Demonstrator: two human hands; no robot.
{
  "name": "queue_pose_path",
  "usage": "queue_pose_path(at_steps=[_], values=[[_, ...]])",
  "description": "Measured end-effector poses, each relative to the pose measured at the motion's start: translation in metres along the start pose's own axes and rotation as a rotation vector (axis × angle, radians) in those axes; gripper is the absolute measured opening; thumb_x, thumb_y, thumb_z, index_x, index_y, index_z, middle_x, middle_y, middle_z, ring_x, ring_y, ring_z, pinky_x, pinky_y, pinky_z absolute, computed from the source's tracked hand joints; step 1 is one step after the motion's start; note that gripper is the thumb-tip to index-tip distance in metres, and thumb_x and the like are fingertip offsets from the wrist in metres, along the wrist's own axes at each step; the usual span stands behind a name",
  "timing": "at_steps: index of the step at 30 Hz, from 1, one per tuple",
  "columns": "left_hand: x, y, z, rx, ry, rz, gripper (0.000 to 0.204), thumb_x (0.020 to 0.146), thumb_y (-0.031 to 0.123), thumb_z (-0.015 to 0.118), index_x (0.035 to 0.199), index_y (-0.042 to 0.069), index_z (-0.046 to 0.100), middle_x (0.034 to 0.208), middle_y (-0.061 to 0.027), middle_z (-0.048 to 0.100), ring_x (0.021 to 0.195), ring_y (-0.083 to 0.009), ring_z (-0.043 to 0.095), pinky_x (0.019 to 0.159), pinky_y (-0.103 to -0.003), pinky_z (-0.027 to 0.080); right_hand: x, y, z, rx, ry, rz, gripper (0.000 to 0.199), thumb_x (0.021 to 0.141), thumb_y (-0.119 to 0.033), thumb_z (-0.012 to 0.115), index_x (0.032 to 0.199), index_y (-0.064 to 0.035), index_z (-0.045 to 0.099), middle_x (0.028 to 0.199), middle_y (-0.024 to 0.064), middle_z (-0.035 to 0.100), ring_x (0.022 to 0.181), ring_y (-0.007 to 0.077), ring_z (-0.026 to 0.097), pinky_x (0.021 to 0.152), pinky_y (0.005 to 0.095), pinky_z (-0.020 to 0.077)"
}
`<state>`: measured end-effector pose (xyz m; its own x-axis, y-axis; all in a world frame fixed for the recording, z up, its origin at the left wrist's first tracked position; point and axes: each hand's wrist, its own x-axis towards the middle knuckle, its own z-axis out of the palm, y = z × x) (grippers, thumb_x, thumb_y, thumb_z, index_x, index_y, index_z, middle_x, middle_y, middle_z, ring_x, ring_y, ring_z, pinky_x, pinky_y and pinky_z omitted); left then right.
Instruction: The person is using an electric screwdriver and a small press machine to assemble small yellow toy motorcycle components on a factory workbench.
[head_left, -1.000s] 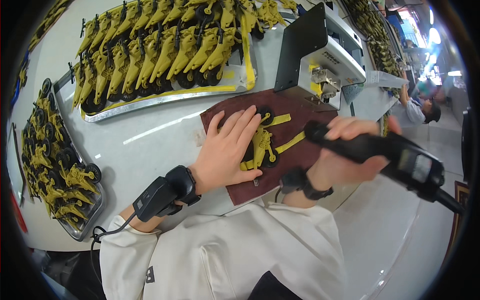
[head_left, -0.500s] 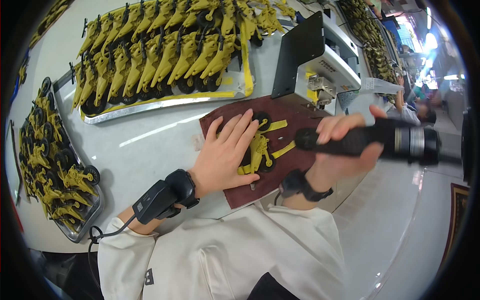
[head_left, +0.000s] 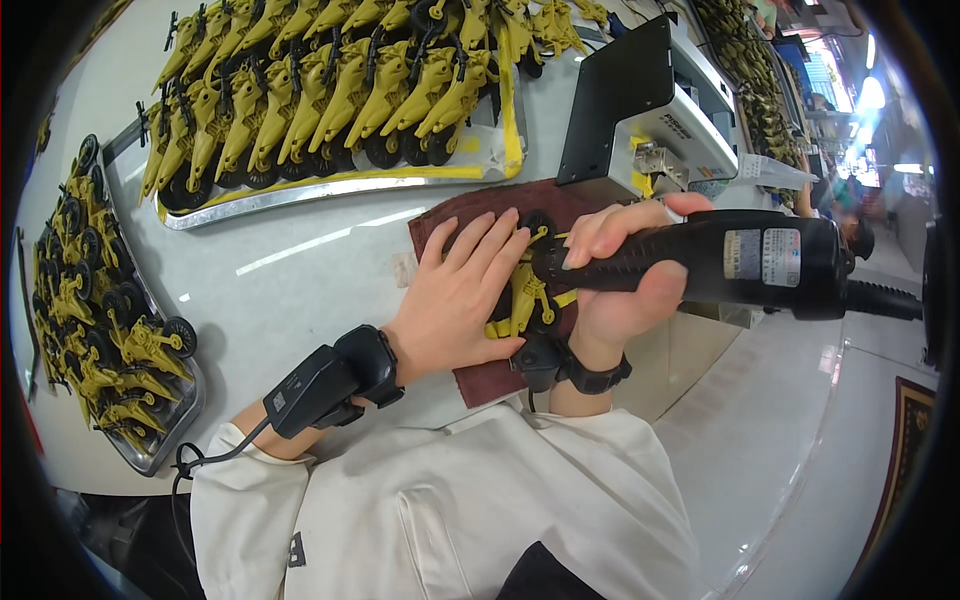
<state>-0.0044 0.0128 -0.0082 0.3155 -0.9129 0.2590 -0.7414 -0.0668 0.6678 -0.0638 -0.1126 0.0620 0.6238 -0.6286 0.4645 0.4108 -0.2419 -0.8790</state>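
My left hand [head_left: 452,300] lies with fingers outstretched over a yellow toy motorcycle [head_left: 526,300] with black wheels, pressing it against a dark red cloth [head_left: 480,384]. Part of the toy is hidden under that hand. My right hand [head_left: 622,285] is wrapped around a black corded electric screwdriver [head_left: 690,262], held nearly level. Its front end is at the toy's right side, close to my left fingertips. The tip itself is out of sight, so I cannot tell whether it touches the toy. Yellow strips run on the cloth beneath the toy.
A metal tray [head_left: 330,187] of yellow toy motorcycles in rows stands at the back. Another tray [head_left: 185,425] of jumbled ones sits at the left. Behind the cloth is a box-shaped machine [head_left: 620,105] with a black side panel. The table's edge runs along the right.
My right hand has brought the screwdriver leftward, so its front end now overlaps the toy. My left hand keeps its place on the toy. The whole view has shifted slightly.
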Motion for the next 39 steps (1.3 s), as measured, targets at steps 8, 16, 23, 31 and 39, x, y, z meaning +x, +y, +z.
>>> queue_pose_path(at_steps=[8,16,23,31,39], values=[[0.006,-0.005,-0.003,0.004,0.005,-0.02,0.096,0.058,0.046,0.078,0.134,0.002,0.039,0.139,-0.0167,0.038,0.127,-0.033,0.036,0.106,-0.047,0.024,0.001,-0.012,-0.032,0.304,-0.149,-0.216,0.056,0.083,-0.036,0.069,0.12,-0.0042,0.041,0.075,0.0152,0.061,0.057,0.0272,0.06,0.054,0.039,0.0499],[0.002,0.0,-0.003,0.023,-0.031,-0.021,0.096,0.057,0.05,0.078,0.133,0.004,0.04,0.141,-0.0148,0.037,0.126,-0.0323,0.037,0.104,-0.047,0.026,0.093,-0.027,-0.06,-0.392,0.488,-0.317,0.047,0.088,-0.039,0.053,0.115,-0.0018,0.043,0.062,0.0091,0.054,0.047,0.0177,0.051,0.045,0.0284,0.0442],[0.005,0.001,-0.004,0.012,-0.013,0.009,0.096,0.057,0.049,0.078,0.134,0.004,0.04,0.142,-0.0149,0.037,0.125,-0.0327,0.038,0.104,-0.048,0.027,0.029,-0.034,-0.047,0.159,-0.057,-0.184,0.072,0.085,-0.048,0.062,0.125,0.0018,0.029,0.071,0.015,0.056,0.051,0.0263,0.055,0.051,0.0373,0.0473],[0.003,0.001,-0.006,0.006,-0.018,-0.011,0.095,0.058,0.049,0.077,0.134,0.005,0.041,0.142,-0.0135,0.037,0.126,-0.032,0.038,0.103,-0.049,0.027,0.036,0.0,-0.015,0.084,0.071,-0.074,0.062,0.083,-0.036,0.066,0.118,0.0037,0.032,0.068,0.0104,0.053,0.052,0.0187,0.054,0.05,0.0301,0.0481],[0.003,0.0,-0.005,-0.006,-0.018,-0.022,0.094,0.057,0.049,0.077,0.133,0.005,0.042,0.142,-0.0131,0.038,0.125,-0.0319,0.039,0.103,-0.049,0.027,0.033,0.0,-0.017,0.059,0.156,-0.078,0.063,0.083,-0.041,0.062,0.119,0.0022,0.033,0.065,0.011,0.053,0.047,0.0199,0.052,0.046,0.0316,0.0476]])
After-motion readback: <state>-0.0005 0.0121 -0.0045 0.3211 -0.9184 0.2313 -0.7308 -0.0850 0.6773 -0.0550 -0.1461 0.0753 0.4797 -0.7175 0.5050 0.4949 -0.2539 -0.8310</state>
